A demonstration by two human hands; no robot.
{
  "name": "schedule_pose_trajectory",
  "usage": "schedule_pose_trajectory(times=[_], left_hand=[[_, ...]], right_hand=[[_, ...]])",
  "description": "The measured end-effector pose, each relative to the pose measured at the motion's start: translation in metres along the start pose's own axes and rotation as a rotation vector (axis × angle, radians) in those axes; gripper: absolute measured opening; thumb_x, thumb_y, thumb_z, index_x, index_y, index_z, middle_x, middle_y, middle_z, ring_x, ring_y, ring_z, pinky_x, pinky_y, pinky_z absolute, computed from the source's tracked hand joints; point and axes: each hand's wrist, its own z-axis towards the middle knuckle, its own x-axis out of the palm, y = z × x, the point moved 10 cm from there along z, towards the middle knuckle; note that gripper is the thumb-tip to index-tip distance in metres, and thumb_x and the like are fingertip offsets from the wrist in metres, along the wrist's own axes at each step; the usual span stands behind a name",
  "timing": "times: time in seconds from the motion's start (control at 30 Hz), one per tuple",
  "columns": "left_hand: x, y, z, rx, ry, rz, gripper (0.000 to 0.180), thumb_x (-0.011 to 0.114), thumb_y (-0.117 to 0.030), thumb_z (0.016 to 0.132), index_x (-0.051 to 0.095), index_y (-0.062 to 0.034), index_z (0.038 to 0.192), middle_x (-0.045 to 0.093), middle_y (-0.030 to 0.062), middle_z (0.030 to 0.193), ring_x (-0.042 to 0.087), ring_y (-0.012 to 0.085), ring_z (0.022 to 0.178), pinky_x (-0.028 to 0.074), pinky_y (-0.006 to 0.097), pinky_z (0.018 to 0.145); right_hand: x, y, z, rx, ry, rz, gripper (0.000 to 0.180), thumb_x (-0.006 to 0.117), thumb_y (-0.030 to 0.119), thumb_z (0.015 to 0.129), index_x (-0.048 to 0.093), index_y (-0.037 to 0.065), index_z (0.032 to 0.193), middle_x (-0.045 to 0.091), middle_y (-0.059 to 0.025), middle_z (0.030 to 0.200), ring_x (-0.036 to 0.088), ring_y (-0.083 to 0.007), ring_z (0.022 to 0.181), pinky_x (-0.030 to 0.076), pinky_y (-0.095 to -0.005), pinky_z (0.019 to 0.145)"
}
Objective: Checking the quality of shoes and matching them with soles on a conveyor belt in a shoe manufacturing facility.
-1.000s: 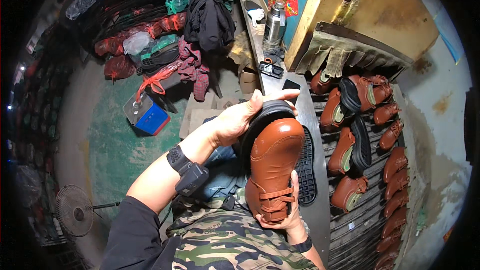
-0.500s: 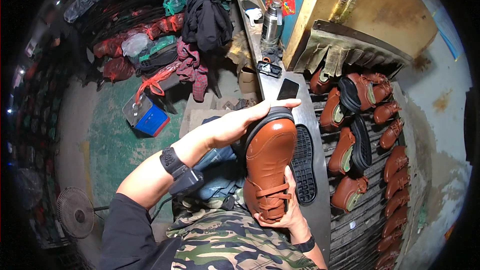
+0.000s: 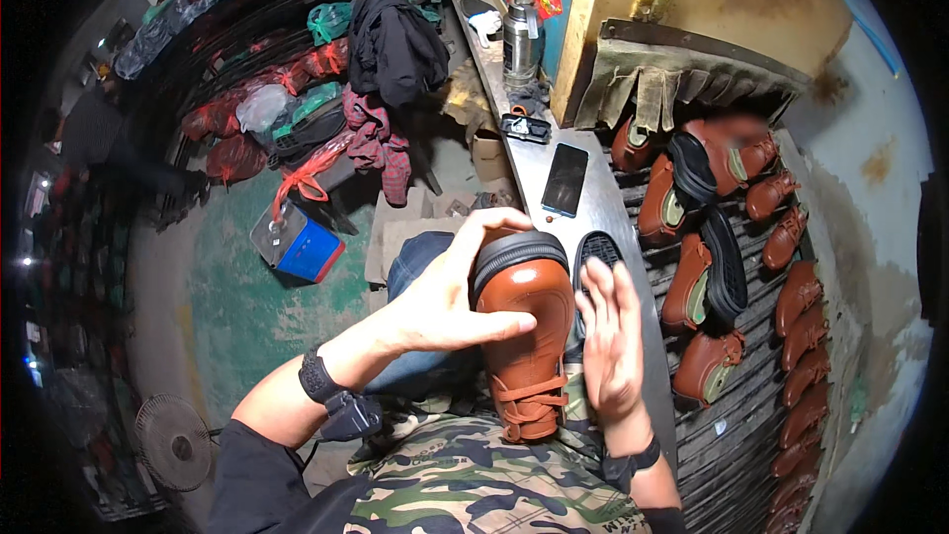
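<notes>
A: 2 hands on 1 shoe. The left hand (image 3: pixel 450 297) has its fingers (image 3: pixel 499 224) curled over the toe of the brown lace-up shoe (image 3: pixel 524 336), clasping the black sole edge, thumb along the near side of the upper.

B: And the other?

A: The right hand (image 3: pixel 610 336) is flat and released, fingers straight, just beside the shoe's right flank. I cannot tell whether the palm touches the leather. So only the left hand truly grips.

B: Where does the shoe sit?

A: Toe away from the person, laces toward the camouflage shirt (image 3: pixel 465 480), resting over the lap beside the jeans-clad knee (image 3: pixel 415 262).

B: What could go wrong?

A: My judgement: with 1 hand clasping only the toe, the shoe could pivot and slide off the lap toward the green floor (image 3: pixel 247 316). If the sole rim is freshly bonded, uneven pressure from the curled fingers might shift it or leave a gap.

B: Anything nearby at risk?

A: A loose black sole (image 3: pixel 598 252) lies just beyond the right hand on the metal tabletop (image 3: pixel 549 168), with a dark phone (image 3: pixel 564 179) further along. A swinging elbow could knock either. The rows of brown shoes (image 3: pixel 697 287) on the slatted rack (image 3: pixel 732 445) sit near the right forearm.
</notes>
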Motion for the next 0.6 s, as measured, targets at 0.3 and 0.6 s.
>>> schedule_pose_trajectory(times=[0.3, 0.6], left_hand=[[-0.002, 0.004, -0.015, 0.048, -0.017, 0.149, 0.08, 0.093, -0.026, 0.077, 0.043, -0.0044, 0.135, 0.056, 0.0137, 0.133, 0.054, 0.0202, 0.127, 0.042, 0.037, 0.111], [-0.003, -0.003, -0.027, 0.179, -0.091, 0.254, 0.084, 0.091, -0.024, 0.078, 0.048, -0.0022, 0.147, 0.058, 0.0157, 0.14, 0.061, 0.028, 0.126, 0.048, 0.038, 0.108]], right_hand=[[0.038, -0.015, 0.087, 0.185, 0.37, -0.122, 0.059, 0.068, 0.053, 0.097, 0.057, 0.001, 0.121, 0.061, -0.0074, 0.111, 0.057, -0.0153, 0.107, 0.045, -0.0304, 0.098], [-0.002, -0.018, 0.054, -0.128, -0.062, -0.229, 0.071, 0.036, 0.059, 0.109, 0.071, -0.004, 0.111, 0.073, -0.0145, 0.1, 0.068, -0.0244, 0.099, 0.049, -0.0374, 0.098]])
